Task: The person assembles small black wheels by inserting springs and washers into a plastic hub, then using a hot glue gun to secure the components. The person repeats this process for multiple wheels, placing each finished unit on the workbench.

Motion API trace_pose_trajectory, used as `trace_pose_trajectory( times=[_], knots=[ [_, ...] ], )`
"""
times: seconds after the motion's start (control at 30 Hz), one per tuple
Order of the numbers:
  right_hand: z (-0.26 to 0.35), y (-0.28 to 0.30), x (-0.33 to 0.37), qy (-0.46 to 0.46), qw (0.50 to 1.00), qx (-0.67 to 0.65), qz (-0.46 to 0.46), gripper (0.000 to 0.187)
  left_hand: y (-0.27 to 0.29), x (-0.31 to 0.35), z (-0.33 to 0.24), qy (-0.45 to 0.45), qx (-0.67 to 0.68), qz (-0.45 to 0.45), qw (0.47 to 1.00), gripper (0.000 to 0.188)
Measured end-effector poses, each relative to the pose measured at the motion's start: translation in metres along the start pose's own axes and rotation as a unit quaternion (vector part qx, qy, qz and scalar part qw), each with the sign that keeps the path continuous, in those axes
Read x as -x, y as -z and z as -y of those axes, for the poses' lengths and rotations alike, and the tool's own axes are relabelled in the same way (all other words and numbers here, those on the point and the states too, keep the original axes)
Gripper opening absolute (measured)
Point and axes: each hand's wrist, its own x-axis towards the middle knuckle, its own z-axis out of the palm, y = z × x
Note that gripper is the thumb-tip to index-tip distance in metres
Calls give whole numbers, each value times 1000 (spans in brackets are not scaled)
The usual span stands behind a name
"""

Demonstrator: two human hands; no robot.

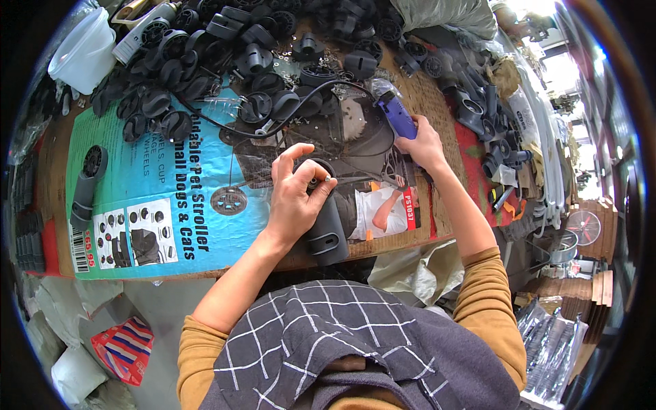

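My left hand (295,198) gripped a dark plastic housing (324,229), smooth and rounded like a sleeve, standing at the near edge of the table; thumb and fingers pinched a small metal screw (321,180) at its top. My right hand (422,142) was closed around a blue power driver (396,116), resting on the table just beyond, its black cord (273,130) looping away to the left. I judged the work midway: the screw looked seated but not yet driven, and the driver was off to the side of it. Under both lay a flattened printed carton (164,184), glossy blue and brown. Farther back sat a large heap of black wheels and parts (225,61), ribbed and matte, seemingly unassembled. A white tub (83,51) stood at the far left.
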Motion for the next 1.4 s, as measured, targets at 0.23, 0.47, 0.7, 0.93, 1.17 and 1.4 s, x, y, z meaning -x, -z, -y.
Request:
trace_pose_trajectory(
  times=[0.23, 0.47, 0.7, 0.93, 1.17, 1.4],
  knots=[
    [44, 24, 43, 77, 865, -489, -84, 65, -1, 1, 4, -10, -10, -7, 1000, 14],
    [97, 19, 71, 94, 804, -576, -113, 58, -1, 0, 4, -7, 8, -8, 1000, 15],
    [128, 44, 102, 259, 622, -739, 22, 73, -2, 0, 3, -8, 16, -9, 1000, 15],
    [144, 39, 98, 236, 652, -720, 13, 69, 0, -1, 2, -25, -4, -15, 1000, 16],
    [142, 37, 95, 281, 632, -722, 33, 63, -1, 1, 2, -6, 11, -9, 1000, 17],
    [150, 36, 114, 265, 709, -651, 54, 78, -3, 0, 9, -31, 29, -32, 999, 23]
  ],
)
